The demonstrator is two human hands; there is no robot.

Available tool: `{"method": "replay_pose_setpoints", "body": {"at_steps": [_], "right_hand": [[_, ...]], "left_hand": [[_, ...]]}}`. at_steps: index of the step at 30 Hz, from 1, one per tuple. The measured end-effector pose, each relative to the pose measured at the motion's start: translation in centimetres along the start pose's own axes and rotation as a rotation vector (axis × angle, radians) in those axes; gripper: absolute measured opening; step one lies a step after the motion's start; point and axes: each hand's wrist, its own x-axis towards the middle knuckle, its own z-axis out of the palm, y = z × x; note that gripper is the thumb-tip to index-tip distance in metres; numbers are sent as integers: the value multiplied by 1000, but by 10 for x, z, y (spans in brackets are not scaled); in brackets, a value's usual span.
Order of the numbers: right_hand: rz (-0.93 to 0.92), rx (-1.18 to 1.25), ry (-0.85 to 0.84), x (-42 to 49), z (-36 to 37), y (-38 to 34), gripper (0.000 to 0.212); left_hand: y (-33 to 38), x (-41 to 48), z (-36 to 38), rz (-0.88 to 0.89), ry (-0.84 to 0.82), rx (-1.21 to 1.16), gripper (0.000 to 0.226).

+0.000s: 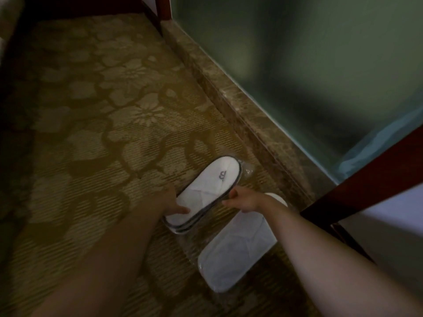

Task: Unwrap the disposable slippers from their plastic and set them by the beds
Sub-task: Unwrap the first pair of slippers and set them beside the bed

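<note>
A pair of white slippers (pixel 212 184) with dark edging lies stacked in clear plastic on the patterned carpet. My left hand (pixel 172 201) grips its left edge, thumb pressed on top near the heel. My right hand (pixel 242 199) pinches the right edge of the same pack. A second wrapped white pack (pixel 238 245) lies flat on the carpet just below, under my right forearm, with clear plastic sticking out around it.
A marble threshold (pixel 231 97) runs diagonally along a frosted glass wall (pixel 309 65) on the right. Dark wooden frame posts stand at the top (pixel 163 10) and lower right (pixel 366 186). Patterned carpet (pixel 91 110) spreads to the left.
</note>
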Motion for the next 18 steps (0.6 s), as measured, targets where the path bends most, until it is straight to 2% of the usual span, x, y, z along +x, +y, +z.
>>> {"method": "replay_pose_setpoints", "body": {"at_steps": [2,3,6,7,10,12,13,15,18], "right_hand": [[84,205,-82,0,1,-2,59],[118,293,-127,0,1,-4,66],[151,423,-210,3,6,-6,75],[154,446,-221,3,9,-7,73],[138,509,-207,3,17,-9,66],[101,576,-167,3,16,-11,54],[76,612,-141,0,14,-13,42],[25,667,-69,-5,7,-19,24],[-56,718,113,-12,-4,-33,28]], "left_hand": [[10,-4,10,42,-16,-33,105],[14,-4,16,70,-28,-85,101],[26,-3,27,92,-72,-348,116],[30,-1,28,70,-96,-435,116],[46,-3,25,33,-112,-697,92],[54,-8,15,-4,-53,-821,98],[55,-10,10,-20,-4,-850,96],[56,-13,-2,-35,93,-827,75],[54,-28,-27,1,140,-846,62]]}}
